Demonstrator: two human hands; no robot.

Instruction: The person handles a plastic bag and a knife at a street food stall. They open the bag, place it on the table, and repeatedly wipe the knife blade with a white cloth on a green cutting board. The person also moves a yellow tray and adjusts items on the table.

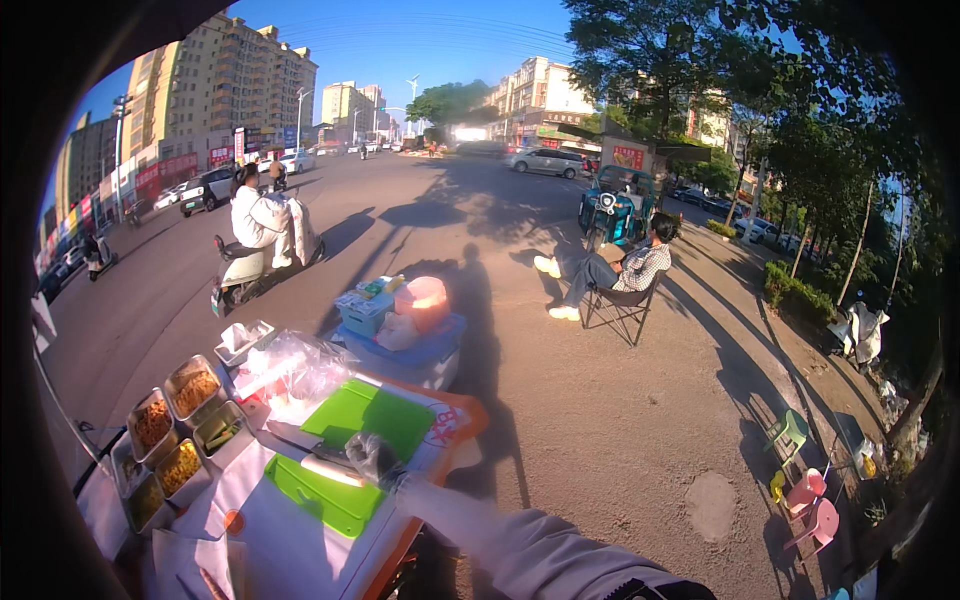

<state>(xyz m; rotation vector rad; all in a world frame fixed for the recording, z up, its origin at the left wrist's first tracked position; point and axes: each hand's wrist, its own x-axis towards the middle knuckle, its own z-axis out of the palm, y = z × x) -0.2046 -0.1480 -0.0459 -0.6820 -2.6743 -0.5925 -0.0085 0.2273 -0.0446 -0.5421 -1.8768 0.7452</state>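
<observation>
My right hand (373, 459), in a clear plastic glove, reaches over the stall table between two green cutting boards. Its fingers are at the end of a dark-bladed tool, seemingly a knife (328, 450); whether they grip it is hard to tell. The larger green board (375, 414) lies beyond the hand, the smaller green board (322, 499) nearer, with a pale flat bar (331, 471) along its upper edge. My left hand is out of view. Metal containers of food, one with yellow corn kernels (178, 469), another with shredded food (194, 391), stand at the left.
Clear plastic bags (296, 371) lie behind the boards. Past the table, a blue basket (366, 315) and a pink bucket (422, 302) stand on a blue lid. One person sits in a folding chair (626, 300); another rides a scooter (244, 274). Small plastic chairs (823, 521) stand at right.
</observation>
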